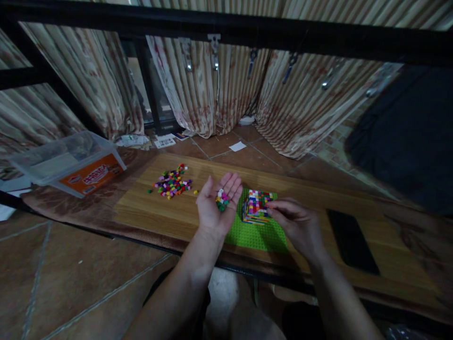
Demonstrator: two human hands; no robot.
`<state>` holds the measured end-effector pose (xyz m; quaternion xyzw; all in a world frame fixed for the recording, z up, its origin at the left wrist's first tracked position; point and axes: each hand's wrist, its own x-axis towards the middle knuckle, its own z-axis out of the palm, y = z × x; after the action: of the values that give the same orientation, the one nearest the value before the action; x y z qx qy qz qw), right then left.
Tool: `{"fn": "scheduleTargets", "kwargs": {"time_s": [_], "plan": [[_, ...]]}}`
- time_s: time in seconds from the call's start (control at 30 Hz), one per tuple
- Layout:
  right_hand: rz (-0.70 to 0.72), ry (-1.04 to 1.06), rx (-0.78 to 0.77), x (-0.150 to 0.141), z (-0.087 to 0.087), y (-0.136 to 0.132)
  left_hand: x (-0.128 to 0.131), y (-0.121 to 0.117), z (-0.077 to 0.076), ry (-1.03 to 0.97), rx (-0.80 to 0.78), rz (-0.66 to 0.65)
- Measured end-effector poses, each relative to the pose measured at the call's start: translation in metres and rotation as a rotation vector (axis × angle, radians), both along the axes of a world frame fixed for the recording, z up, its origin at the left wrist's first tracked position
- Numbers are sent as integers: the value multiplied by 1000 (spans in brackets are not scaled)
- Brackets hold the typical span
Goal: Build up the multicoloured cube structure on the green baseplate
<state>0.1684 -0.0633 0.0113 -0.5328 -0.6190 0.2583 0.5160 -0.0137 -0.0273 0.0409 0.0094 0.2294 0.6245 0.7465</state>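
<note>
My left hand (217,203) lies palm up over a wooden board (159,208) and cups several small coloured bricks (222,199). My right hand (293,222) has its fingertips pinched together at the right side of a multicoloured brick block (256,206). That block stands on a green baseplate (258,234). Whether the right fingers hold a brick is too small to tell. A loose pile of coloured bricks (172,182) lies on the board to the left of both hands.
A clear plastic box with an orange label (72,163) sits at the far left. A black phone (352,241) lies on the board at the right. Papers (164,140) lie on the tiled floor near striped curtains (219,89). A black metal bar (226,28) crosses overhead.
</note>
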Motion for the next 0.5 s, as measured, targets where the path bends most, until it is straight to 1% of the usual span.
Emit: {"fn": "scheduleTargets", "kwargs": {"time_s": [0.17,0.3,0.5], "plan": [[28,-56,40,-1,4,-2,0,0,1,10,-17,5],[7,-74,61,0,4,-1,0,-1,1,12,-19,-1],[-14,-237,107,-3,-2,0,0,-1,1,10,-6,-8]]}}
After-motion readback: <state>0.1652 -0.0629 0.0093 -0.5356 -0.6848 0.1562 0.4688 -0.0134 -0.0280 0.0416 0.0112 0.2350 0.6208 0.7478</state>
